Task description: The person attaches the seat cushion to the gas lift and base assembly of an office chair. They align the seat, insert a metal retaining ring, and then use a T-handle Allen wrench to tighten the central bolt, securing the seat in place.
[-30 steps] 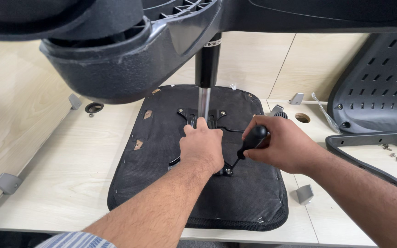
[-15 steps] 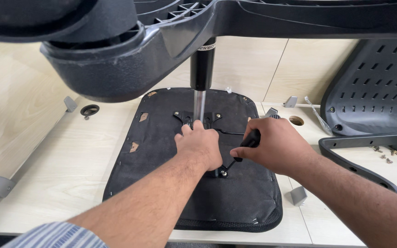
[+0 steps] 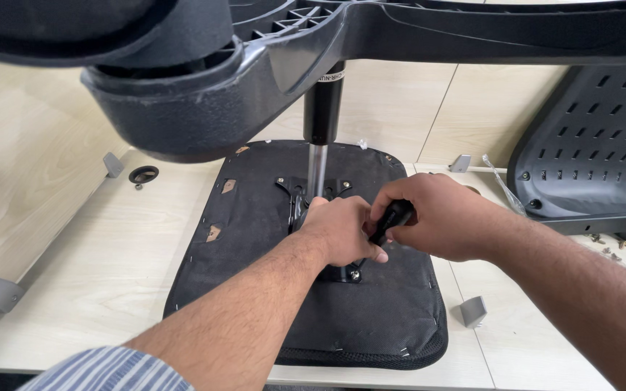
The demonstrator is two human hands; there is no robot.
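Here, two hands work a screwdriver on the underside of a chair seat

The right hand is curled tight around the black handle of the screwdriver, whose shaft slants down to a screw in the black metal plate at the middle of the chair seat. The left hand lies just beside it, fingers bent over the plate and touching the handle; whether it grips anything I cannot tell. The seat lies upside down on the pale tabletop, a chrome gas column rising from its middle to the black chair base overhead. Right of the seat leans a perforated black backrest, with loose screws near it
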